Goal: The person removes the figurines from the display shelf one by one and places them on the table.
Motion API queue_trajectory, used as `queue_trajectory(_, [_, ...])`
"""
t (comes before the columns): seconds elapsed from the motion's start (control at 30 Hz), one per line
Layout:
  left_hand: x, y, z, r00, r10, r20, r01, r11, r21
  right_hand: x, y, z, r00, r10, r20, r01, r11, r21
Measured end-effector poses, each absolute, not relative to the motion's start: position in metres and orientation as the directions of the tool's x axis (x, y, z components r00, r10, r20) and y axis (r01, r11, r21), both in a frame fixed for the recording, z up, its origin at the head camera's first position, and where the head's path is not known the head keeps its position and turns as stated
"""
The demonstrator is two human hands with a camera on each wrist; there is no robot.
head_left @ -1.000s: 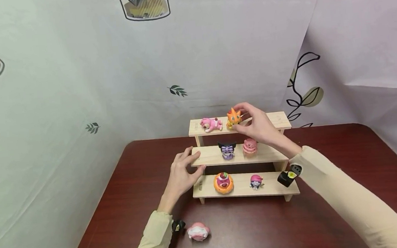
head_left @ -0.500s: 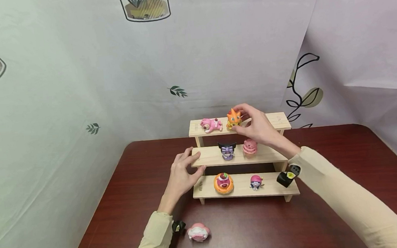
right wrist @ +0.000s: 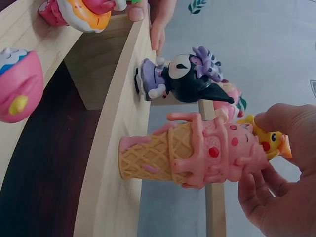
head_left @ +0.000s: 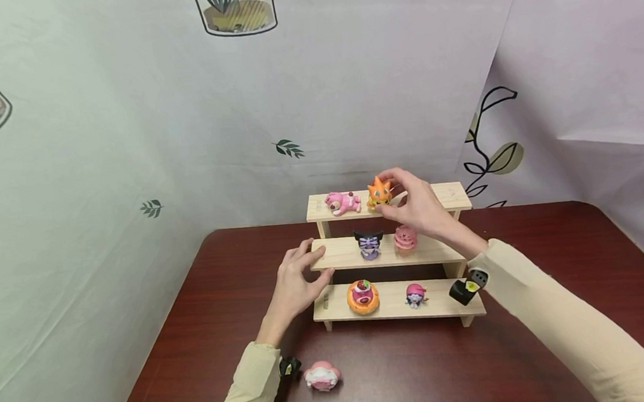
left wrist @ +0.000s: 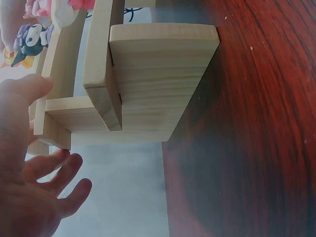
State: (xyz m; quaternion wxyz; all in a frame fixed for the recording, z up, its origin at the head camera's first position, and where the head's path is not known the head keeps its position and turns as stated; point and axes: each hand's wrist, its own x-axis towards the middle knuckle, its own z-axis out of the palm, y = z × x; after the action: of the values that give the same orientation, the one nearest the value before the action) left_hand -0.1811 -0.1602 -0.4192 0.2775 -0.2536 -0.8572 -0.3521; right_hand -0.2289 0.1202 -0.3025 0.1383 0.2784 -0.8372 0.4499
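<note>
In the head view my right hand (head_left: pixel 417 204) pinches a small figurine with a spiky orange hood and yellow body (head_left: pixel 379 193) on the top tier of a three-tier wooden display stand (head_left: pixel 332 252). The right wrist view shows its yellow face (right wrist: pixel 266 138) by the thumb, partly hidden behind an ice-cream-cone figurine (right wrist: pixel 197 150). My left hand (head_left: pixel 294 281) grips the left end of the middle tier. Seen from the left wrist, the thumb lies along the board's edge (left wrist: pixel 52 131) and the fingers are round its end. Left of the orange-hooded figurine lies a pink bear figurine (head_left: pixel 342 202).
A black-and-purple figurine (head_left: pixel 369 245) stands left of the cone on the middle tier. Below sit an orange ring-shaped figurine (head_left: pixel 362 298) and a pink-capped one (head_left: pixel 415 295). A pink-and-white figurine (head_left: pixel 322 376) lies on the dark red table (head_left: pixel 406 372), near the left forearm. A printed cloth (head_left: pixel 222 107) hangs behind.
</note>
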Motion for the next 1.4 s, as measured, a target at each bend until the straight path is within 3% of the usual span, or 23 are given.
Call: queue_trajectory(1.4, [-0.181, -0.161, -0.421, -0.711, 0.237, 0.662, 0.635, 0.619, 0.461, -0.168, 0.123, -0.293, -0.767, -0.342, 0.542, -0.641, 0.427, -0.638])
